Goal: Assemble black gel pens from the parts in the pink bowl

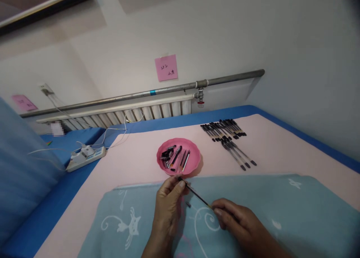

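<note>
Between my two hands a slim dark pen (198,195) slants down to the right. My left hand (168,200) pinches its black upper-left end between thumb and fingers. Its yellowish lower-right end is gripped by my right hand (234,216), whose fingers hide the very end. Below the pen, a small dark piece (188,204) lies on the blue-green cloth (157,228). Just beyond my left hand stands a pink scalloped bowl (194,167) with black caps (168,153) and thin pen parts (184,159) in it.
Capped pens (222,129) lie in a row at the back right, with several more pens (239,155) in front. A power strip (87,158) with cables sits at the left beside a blue curtain (25,175). A radiator (157,111) and pipe (126,96) line the wall.
</note>
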Demonstrator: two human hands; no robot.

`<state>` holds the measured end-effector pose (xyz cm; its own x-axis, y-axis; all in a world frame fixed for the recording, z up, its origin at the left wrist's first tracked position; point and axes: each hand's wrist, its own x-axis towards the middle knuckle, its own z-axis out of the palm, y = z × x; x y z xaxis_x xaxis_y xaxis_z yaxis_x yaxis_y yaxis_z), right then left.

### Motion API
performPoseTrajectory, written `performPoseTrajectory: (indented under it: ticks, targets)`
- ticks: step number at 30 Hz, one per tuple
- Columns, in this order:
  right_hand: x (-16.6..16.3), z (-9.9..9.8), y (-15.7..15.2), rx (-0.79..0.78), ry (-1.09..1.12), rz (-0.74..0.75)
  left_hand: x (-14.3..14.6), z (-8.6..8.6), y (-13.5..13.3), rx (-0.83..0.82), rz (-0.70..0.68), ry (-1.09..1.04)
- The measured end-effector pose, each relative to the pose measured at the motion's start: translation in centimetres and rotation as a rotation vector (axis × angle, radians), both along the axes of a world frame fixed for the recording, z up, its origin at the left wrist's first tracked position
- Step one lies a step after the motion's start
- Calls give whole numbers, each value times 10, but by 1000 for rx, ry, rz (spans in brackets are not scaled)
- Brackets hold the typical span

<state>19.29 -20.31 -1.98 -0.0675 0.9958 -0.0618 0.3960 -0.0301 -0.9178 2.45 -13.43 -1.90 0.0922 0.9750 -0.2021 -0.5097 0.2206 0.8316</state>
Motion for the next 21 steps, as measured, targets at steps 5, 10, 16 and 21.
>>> performPoseTrajectory:
  ticks: [5,10,16,21]
  targets:
    - [-2,4,-1,-39,68,-13,6,-6,-3,17,-27,3]
    - [-1,1,0,-59,135,-18,12,-6,-4,-21,-37,-16]
    - [3,-7,3,-104,241,-14,11,-8,0,21,-108,5]
    - [4,-14,3,-151,339,-98,-16,1,3,150,-68,367]
